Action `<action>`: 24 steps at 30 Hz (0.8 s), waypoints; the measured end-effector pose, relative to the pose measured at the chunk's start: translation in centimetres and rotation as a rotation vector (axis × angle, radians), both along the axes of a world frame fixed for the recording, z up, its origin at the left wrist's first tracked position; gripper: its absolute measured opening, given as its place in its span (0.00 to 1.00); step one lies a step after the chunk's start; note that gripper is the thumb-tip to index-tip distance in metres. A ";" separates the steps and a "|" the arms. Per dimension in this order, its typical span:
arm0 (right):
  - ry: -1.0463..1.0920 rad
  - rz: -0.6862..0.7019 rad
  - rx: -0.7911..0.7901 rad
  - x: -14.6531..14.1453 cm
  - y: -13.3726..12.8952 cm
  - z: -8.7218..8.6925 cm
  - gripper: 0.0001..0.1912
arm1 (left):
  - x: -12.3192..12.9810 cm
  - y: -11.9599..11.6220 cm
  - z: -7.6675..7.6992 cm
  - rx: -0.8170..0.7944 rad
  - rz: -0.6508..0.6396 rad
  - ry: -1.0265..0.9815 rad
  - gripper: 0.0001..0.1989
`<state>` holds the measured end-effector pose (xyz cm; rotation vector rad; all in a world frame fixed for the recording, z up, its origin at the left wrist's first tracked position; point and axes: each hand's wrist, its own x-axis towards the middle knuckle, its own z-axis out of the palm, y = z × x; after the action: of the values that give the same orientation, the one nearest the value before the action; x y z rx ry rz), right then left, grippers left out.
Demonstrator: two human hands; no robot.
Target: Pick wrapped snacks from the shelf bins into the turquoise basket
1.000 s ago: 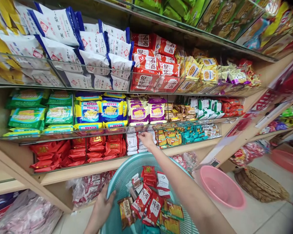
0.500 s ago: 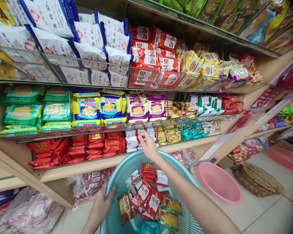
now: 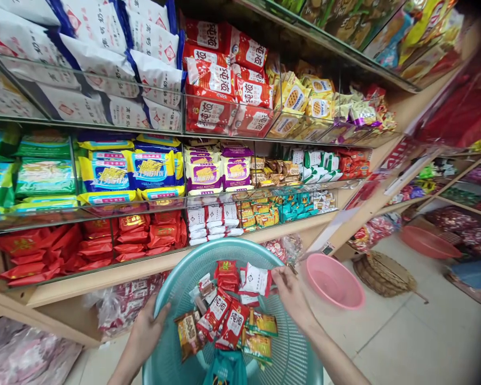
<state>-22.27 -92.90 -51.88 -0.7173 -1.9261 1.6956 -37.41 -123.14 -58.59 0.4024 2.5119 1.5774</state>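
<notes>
My left hand (image 3: pixel 149 327) grips the left rim of a teal plastic basket (image 3: pixel 172 272), its thumb over the edge. Over the basket's right side, my right hand (image 3: pixel 291 291) pinches the red edge of a small white snack packet (image 3: pixel 255 280). Inside the basket lie red-and-white packets (image 3: pixel 233 323), a small red packet stack (image 3: pixel 226 275), a brown packet (image 3: pixel 189 334), yellow-green packets (image 3: pixel 260 336) and a teal packet (image 3: pixel 225 369). Another white packet is partly hidden under the held one.
Shelves of packaged snacks stand ahead, with white packets (image 3: pixel 214 219) behind a clear lip and red packets (image 3: pixel 132 235) to their left. A pink basin (image 3: pixel 334 280) and a woven straw item (image 3: pixel 385 274) sit on the tiled floor at right. Plastic bags (image 3: pixel 28 350) lie at lower left.
My right hand has moved from the white packets on the lower shelf back over the basket, now with a white packet in its fingers. The view has shifted to the right.
</notes>
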 end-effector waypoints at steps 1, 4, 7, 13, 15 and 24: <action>0.004 -0.029 -0.154 0.4 -0.2 -0.5 0.17 | 0.0 0.0 0.0 -0.001 -0.007 0.000 0.26; 0.026 -0.100 -0.578 0.8 -1.1 -1.4 0.18 | 0.0 0.0 0.0 -0.011 -0.009 0.001 0.27; 0.054 -0.166 -0.839 0.7 -1.8 -2.1 0.17 | 0.1 0.1 0.2 -0.020 0.005 0.005 0.27; 0.017 -0.263 -0.942 -0.2 -2.9 -3.6 0.09 | 0.0 0.0 0.1 -0.029 0.010 0.006 0.26; 0.017 -0.298 -0.937 -0.7 -3.2 -4.1 0.09 | -0.1 0.0 0.1 -0.034 0.003 0.001 0.26; 0.111 -0.472 -0.876 -2.7 -4.6 -4.9 0.06 | 0.2 0.3 1.0 -0.026 0.005 -0.029 0.24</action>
<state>-24.97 -97.47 -56.77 -1.2229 -0.7653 2.1449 -37.25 -122.85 -57.62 0.3680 2.5103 1.5395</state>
